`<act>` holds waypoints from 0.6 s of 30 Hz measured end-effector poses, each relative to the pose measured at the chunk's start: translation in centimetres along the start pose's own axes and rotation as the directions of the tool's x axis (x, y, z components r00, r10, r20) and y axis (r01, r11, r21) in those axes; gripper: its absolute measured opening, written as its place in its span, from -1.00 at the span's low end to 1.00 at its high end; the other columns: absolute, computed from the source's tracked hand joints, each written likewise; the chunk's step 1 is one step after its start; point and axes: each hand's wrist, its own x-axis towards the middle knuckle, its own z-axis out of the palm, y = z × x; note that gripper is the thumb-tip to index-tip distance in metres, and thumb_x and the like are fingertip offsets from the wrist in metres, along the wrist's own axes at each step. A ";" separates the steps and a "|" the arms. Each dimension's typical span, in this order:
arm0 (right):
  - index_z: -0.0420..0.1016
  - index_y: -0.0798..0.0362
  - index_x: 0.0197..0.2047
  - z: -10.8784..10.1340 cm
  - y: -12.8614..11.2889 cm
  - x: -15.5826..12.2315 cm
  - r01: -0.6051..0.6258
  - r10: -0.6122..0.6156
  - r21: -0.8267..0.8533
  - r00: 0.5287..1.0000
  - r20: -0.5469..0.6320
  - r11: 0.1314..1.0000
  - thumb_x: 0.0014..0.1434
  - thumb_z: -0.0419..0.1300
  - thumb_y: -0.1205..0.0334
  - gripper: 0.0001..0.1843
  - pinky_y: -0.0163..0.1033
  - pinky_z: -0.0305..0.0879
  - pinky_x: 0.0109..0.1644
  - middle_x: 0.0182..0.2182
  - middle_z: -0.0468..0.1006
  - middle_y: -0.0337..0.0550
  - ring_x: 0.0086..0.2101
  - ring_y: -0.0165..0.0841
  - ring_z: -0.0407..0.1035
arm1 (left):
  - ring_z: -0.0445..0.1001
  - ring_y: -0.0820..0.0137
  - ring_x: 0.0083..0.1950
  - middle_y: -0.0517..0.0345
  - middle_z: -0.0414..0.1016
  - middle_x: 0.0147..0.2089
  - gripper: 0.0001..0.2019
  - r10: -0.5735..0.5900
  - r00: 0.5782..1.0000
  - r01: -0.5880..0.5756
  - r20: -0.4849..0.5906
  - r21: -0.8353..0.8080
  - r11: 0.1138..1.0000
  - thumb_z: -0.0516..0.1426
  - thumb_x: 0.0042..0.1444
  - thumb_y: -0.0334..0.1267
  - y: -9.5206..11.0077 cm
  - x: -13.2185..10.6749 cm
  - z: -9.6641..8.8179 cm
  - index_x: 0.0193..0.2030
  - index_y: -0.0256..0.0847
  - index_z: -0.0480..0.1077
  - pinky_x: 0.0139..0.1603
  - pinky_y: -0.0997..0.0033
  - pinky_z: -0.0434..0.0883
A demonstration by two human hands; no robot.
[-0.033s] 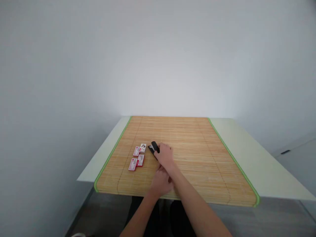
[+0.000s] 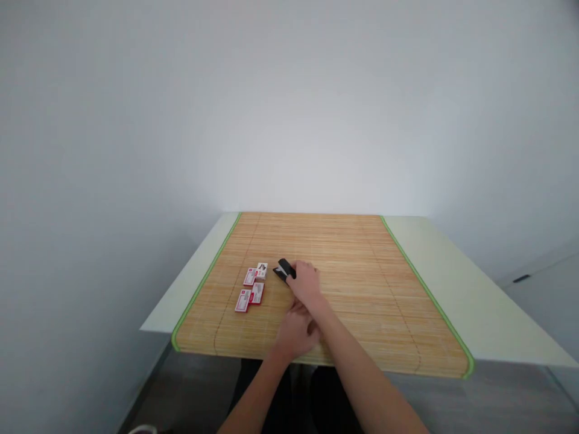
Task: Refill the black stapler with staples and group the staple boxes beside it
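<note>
A: While the right hand point(image 2: 306, 284) covers its near end, the black stapler point(image 2: 284, 269) lies on the bamboo mat point(image 2: 353, 289), just right of the small red-and-white boxes point(image 2: 252, 289). Grip looks closed around the stapler's near part, fingers curled over it; the far end pokes out toward the upper left.

B: Left hand point(image 2: 296, 333)?

A: Resting on the mat near the front edge, just behind the right wrist. Whether its fingers are spread or pressed together, cannot tell; the right forearm crosses it.

B: Which way does the stapler run?

A: Long axis is diagonal: from the hand, up and left, toward the boxes' far corner. Top arm seems raised a little from the base at the far tip, though it is small in view, so only a guess.

B: Handling notes?

A: Judgement only: keep the hold across the width, thumb on one side and fingers on the other, so the body cannot swivel. The boxes sit near the tip but apart from it; any move leftward risks nudging them. Lifting straight up before turning would be cleaner than dragging over the slats.

B: Surroundings?

A: Mat has green edging and covers most of a pale bench point(image 2: 474, 289); four boxes, laid in loose pairs.
</note>
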 end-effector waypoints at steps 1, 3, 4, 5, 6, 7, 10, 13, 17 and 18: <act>0.50 0.02 0.09 -0.7 1.0 0.1 0.019 -0.019 -0.001 1.000 0.012 1.000 0.22 0.20 0.27 -0.64 -0.07 0.21 0.17 0.01 0.60 0.02 0.06 -0.14 0.39 | 0.42 0.21 0.31 0.12 0.57 0.20 -0.65 0.009 0.999 -0.010 -0.037 -0.033 0.999 0.08 0.30 -0.26 0.3 0.0 -0.4 0.16 0.01 0.51 0.50 0.02 0.18; 0.53 0.01 0.11 -2.0 3.0 0.2 0.069 -0.068 -0.001 0.997 0.041 0.998 0.16 0.23 0.33 -0.58 -0.13 0.22 0.18 0.04 0.59 -0.02 0.09 -0.17 0.37 | 0.46 0.23 0.26 0.11 0.59 0.13 -0.65 0.003 0.993 -0.015 -0.117 -0.095 0.995 0.00 0.33 -0.32 0.7 0.1 -0.9 0.10 -0.04 0.54 0.47 -0.02 0.22; 0.55 0.00 0.10 -2.7 3.9 0.2 0.093 -0.093 0.000 0.994 0.058 0.996 0.15 0.23 0.34 -0.58 -0.15 0.23 0.19 0.04 0.59 -0.04 0.09 -0.18 0.37 | 0.47 0.23 0.24 0.08 0.59 0.12 -0.63 -0.017 0.988 0.000 -0.156 -0.112 0.994 -0.03 0.34 -0.34 0.9 0.2 -1.1 0.10 -0.06 0.54 0.45 -0.02 0.26; 0.57 -0.01 0.10 -3.3 4.7 0.1 0.115 -0.114 0.000 0.991 0.075 0.993 0.14 0.23 0.34 -0.57 -0.16 0.24 0.19 0.04 0.59 -0.07 0.10 -0.19 0.37 | 0.47 0.23 0.23 0.05 0.58 0.13 -0.62 -0.045 0.981 0.024 -0.189 -0.114 0.993 -0.05 0.35 -0.35 1.0 0.2 -1.1 0.12 -0.09 0.53 0.42 -0.01 0.30; 0.58 -0.03 0.09 -3.9 5.5 0.0 0.132 -0.131 0.000 0.987 0.090 0.991 0.14 0.23 0.35 -0.57 -0.16 0.25 0.20 0.04 0.60 -0.09 0.10 -0.19 0.38 | 0.46 0.23 0.24 0.02 0.56 0.15 -0.62 -0.074 0.974 0.054 -0.215 -0.097 0.994 -0.05 0.36 -0.33 1.1 0.4 -1.1 0.16 -0.11 0.51 0.41 0.01 0.32; 0.60 -0.04 0.09 -4.5 6.2 -0.1 0.145 -0.144 -0.001 0.984 0.104 0.989 0.14 0.23 0.35 -0.56 -0.17 0.25 0.20 0.04 0.60 -0.11 0.09 -0.20 0.38 | 0.43 0.21 0.27 0.00 0.53 0.20 -0.62 -0.101 0.967 0.089 -0.234 -0.062 0.994 -0.03 0.37 -0.30 1.2 0.5 -1.0 0.21 -0.12 0.47 0.41 0.00 0.30; 0.62 -0.08 0.09 -5.8 8.0 -0.1 0.168 -0.165 -0.007 0.976 0.140 0.986 0.13 0.24 0.38 -0.55 -0.17 0.26 0.20 0.03 0.62 -0.15 0.08 -0.20 0.41 | 0.20 0.08 0.46 -0.06 0.29 0.43 -0.51 -0.176 0.946 0.211 -0.272 0.104 0.972 0.04 0.38 -0.12 1.5 1.0 -0.2 0.41 -0.12 0.28 0.51 -0.19 0.08; 0.63 -0.10 0.09 -6.4 9.2 0.0 0.175 -0.171 -0.014 0.972 0.162 0.984 0.11 0.26 0.40 -0.52 -0.18 0.28 0.20 0.04 0.63 -0.18 0.08 -0.21 0.42 | -0.10 -0.04 0.58 -0.11 0.05 0.55 -0.37 -0.231 0.931 0.296 -0.281 0.214 0.931 0.00 0.39 0.06 2.0 1.6 0.7 0.50 -0.16 0.13 0.52 -0.35 -0.12; 0.63 -0.14 0.11 -6.5 9.8 -0.1 0.181 -0.174 -0.024 0.971 0.166 0.983 0.11 0.26 0.38 -0.50 -0.18 0.28 0.21 0.08 0.61 -0.21 0.10 -0.21 0.42 | -0.25 -0.08 0.61 -0.10 -0.02 0.58 -0.29 -0.263 0.925 0.332 -0.275 0.247 0.910 -0.06 0.38 0.20 2.4 2.3 1.6 0.54 -0.12 0.05 0.50 -0.42 -0.22; 0.63 -0.14 0.11 -6.5 9.8 -0.2 0.182 -0.175 -0.028 0.971 0.163 0.983 0.11 0.26 0.38 -0.51 -0.18 0.29 0.20 0.08 0.62 -0.21 0.09 -0.21 0.42 | -0.25 -0.10 0.61 -0.09 -0.03 0.59 -0.28 -0.273 0.922 0.342 -0.275 0.247 0.907 -0.07 0.37 0.21 2.5 2.4 1.7 0.54 -0.10 0.04 0.50 -0.44 -0.23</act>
